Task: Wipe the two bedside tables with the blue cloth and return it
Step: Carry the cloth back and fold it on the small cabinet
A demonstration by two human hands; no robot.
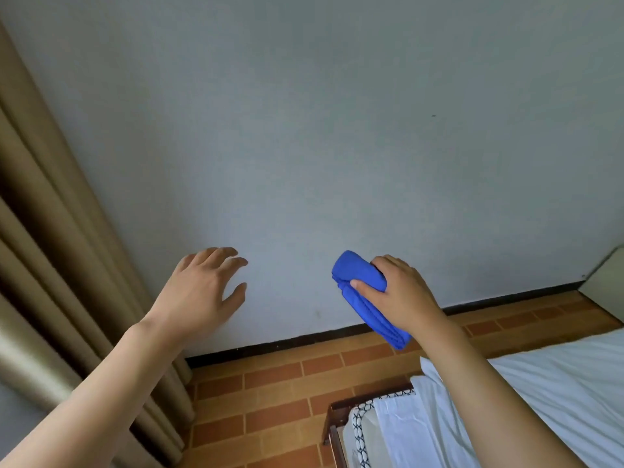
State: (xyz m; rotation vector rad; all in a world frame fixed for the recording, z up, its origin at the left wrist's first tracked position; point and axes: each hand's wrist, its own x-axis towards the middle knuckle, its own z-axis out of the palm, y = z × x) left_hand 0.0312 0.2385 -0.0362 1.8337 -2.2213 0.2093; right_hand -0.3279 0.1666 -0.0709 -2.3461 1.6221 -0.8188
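The blue cloth, folded into a thick bundle, is gripped by my right hand, thumb across its front, held up in the air before a plain grey wall. My left hand is raised to the left with fingers spread and relaxed, holding nothing. No bedside table is in view.
A bed with a white sheet and a dark wooden frame corner fills the lower right. Beige curtains hang along the left. The floor is brown brick-pattern tile below a dark skirting board. A pale furniture edge shows at far right.
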